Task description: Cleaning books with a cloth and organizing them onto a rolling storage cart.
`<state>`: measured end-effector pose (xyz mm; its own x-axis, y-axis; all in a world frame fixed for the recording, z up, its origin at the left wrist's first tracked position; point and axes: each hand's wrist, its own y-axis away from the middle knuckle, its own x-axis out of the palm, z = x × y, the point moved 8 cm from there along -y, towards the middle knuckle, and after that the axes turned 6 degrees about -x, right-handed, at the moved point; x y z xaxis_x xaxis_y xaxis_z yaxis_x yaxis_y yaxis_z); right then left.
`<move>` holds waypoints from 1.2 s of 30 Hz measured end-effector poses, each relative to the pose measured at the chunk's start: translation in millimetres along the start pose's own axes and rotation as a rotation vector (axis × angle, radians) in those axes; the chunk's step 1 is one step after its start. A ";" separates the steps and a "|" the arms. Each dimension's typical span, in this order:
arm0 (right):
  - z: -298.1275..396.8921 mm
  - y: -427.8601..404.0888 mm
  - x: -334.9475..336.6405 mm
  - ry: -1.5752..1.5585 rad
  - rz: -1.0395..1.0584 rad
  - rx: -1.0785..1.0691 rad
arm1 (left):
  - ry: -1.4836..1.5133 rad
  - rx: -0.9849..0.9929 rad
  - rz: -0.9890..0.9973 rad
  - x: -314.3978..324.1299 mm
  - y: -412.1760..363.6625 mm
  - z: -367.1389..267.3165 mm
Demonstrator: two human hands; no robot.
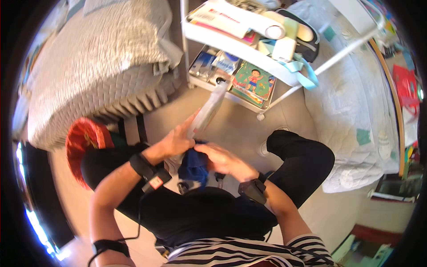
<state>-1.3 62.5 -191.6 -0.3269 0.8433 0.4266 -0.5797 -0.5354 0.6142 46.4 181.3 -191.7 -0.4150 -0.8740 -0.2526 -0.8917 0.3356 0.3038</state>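
Note:
My left hand (pixel 175 140) has its fingers along the lower end of a flat, whitish package with a black tip (pixel 210 106), which slants up toward the cart. It seems to hold this package, blurred by motion. My right hand (pixel 223 160) is just beside it, its fingertips close to the left thumb and above a dark blue cloth (pixel 193 167); whether it grips the cloth I cannot tell. The cloth hangs between my knees. Both wrists wear black straps with small dark devices.
A white cart (pixel 233 45) ahead carries boxes, a light blue ribbon (pixel 305 71) and, lower down, picture books (pixel 253 81). A quilted bed (pixel 100 56) stands at left above a red-orange fabric-lined basket (pixel 85 143). White bedding (pixel 350 110) lies at right.

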 end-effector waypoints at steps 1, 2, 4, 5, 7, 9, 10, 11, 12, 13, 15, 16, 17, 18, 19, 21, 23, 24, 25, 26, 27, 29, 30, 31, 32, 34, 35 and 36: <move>28.5 9.1 -7.8 0.594 0.034 -0.241 | -0.211 0.059 -0.006 2.6 3.1 -21.5; 41.3 6.4 -23.6 1.071 -0.127 -0.175 | -0.211 -0.024 0.046 9.4 2.2 -21.2; 76.2 8.7 -30.0 1.477 -0.367 -0.510 | -0.190 -0.120 0.078 10.3 6.1 -12.6; 93.5 24.3 -31.3 1.359 -0.444 -0.897 | -0.237 -0.053 0.125 14.6 9.1 -14.3; 115.4 30.2 4.5 1.603 -0.338 -1.073 | -0.266 0.001 0.162 15.3 12.7 -15.1; 110.3 34.2 23.3 1.825 -0.225 -1.253 | -0.194 0.012 0.391 26.9 20.9 -18.9; 90.0 9.3 2.3 1.775 -0.035 -0.852 | -0.203 0.074 0.441 28.2 20.8 -26.6; 65.0 -5.0 -16.4 1.678 0.136 -0.460 | -0.190 0.076 0.443 30.3 17.3 -23.9; 61.5 -4.1 -18.2 1.655 0.168 -0.282 | -0.195 0.142 0.428 32.1 16.1 -27.1; 59.4 -2.8 -19.8 1.659 0.181 -0.274 | -0.201 0.209 0.412 34.2 16.5 -30.5; 62.1 1.6 -28.6 1.485 0.113 -0.289 | -0.356 0.230 0.149 17.0 15.9 -40.4; 61.8 3.9 -36.4 1.492 0.116 -0.279 | -0.514 0.257 -0.108 -2.4 18.0 -56.2; 65.6 6.3 -52.6 1.411 0.025 -0.224 | -0.333 0.176 -0.138 -21.8 17.4 -71.9; 69.5 9.1 -70.1 1.330 -0.072 -0.160 | -0.142 0.101 -0.160 -38.6 9.4 -77.2; 77.1 17.1 -70.9 1.185 -0.143 0.003 | -0.135 0.093 -0.173 -47.0 4.7 -73.2; 89.6 24.2 -104.5 1.076 -0.152 -0.160 | 0.064 0.197 -0.650 -89.9 11.8 -71.3; 93.0 38.2 -150.6 0.866 -0.314 -0.124 | 0.255 0.010 -0.500 -91.0 9.9 -68.2; 90.3 46.8 -169.9 0.645 -0.483 -0.099 | 0.436 -0.163 -0.334 -81.0 7.5 -57.0; 86.3 47.8 -173.9 0.655 -0.487 -0.093 | 0.448 -0.163 -0.333 -80.6 8.3 -53.8; 86.0 49.2 -175.7 0.378 -0.500 -0.201 | 0.486 -0.157 -0.254 -74.3 7.7 -52.5; 85.5 49.0 -180.2 0.097 -0.505 -0.309 | 0.520 -0.148 -0.174 -67.9 7.9 -54.5; 83.2 41.0 -193.9 0.032 -0.508 -0.320 | 0.475 -0.150 -0.125 -65.1 9.0 -58.9; 85.6 35.6 -190.6 0.001 -0.492 -0.378 | 0.468 -0.152 -0.125 -65.6 10.4 -58.3; 89.3 29.6 -186.0 -0.032 -0.475 -0.435 | 0.461 -0.156 -0.125 -66.4 11.9 -58.0; 95.3 22.0 -182.7 0.001 -0.489 -0.457 | 0.460 -0.158 -0.131 -67.2 13.4 -58.3; 111.1 11.3 -200.8 0.057 -0.541 -0.497 | 0.416 -0.144 -0.125 -66.1 14.1 -68.6; 121.5 9.7 -211.9 0.111 -0.590 -0.534 | 0.419 -0.134 -0.121 -65.1 12.0 -70.3; 131.5 4.6 -204.7 0.160 -0.625 -0.579 | 0.425 -0.120 -0.105 -65.0 13.5 -70.8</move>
<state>161.1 -118.6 -188.7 0.1023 0.9948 -0.0013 -0.9627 0.0993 0.2515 74.2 217.8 -106.1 -0.1895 -0.9763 0.1043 -0.8873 0.2158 0.4077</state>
